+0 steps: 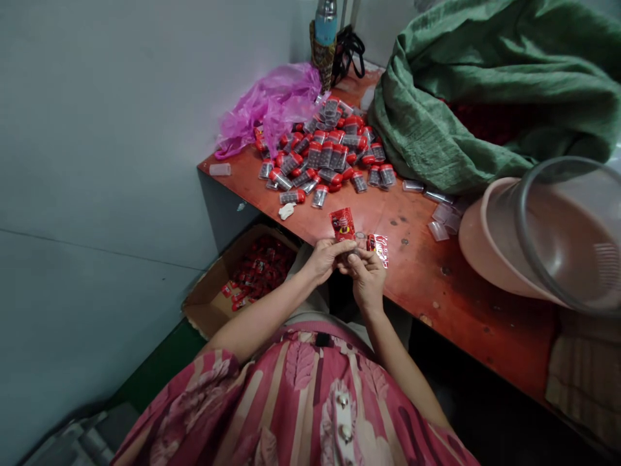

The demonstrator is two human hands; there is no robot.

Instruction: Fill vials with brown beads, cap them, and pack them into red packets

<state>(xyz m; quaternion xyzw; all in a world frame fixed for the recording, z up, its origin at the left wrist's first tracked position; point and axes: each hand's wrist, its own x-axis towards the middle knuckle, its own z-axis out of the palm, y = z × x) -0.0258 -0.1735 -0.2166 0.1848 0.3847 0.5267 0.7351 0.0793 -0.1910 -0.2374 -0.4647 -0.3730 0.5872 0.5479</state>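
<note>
Just over the table's front edge, my two hands meet with their fingertips close together. My left hand is closed in a pinch at the lower end of a red printed packet, which sticks up above the fingers. My right hand is closed too, its thumb pressed against its fingers; what lies in them is hidden. Behind the right fingers shows a second packet, red and white and shiny; I cannot tell whether the hand holds it or it lies on the table.
Red-capped clear vials are heaped behind my hands, beside a pink plastic bag. Right are a green cloth sack, loose clear tubes and nested basins. A cardboard box of red packets stands lower left. A bottle stands behind.
</note>
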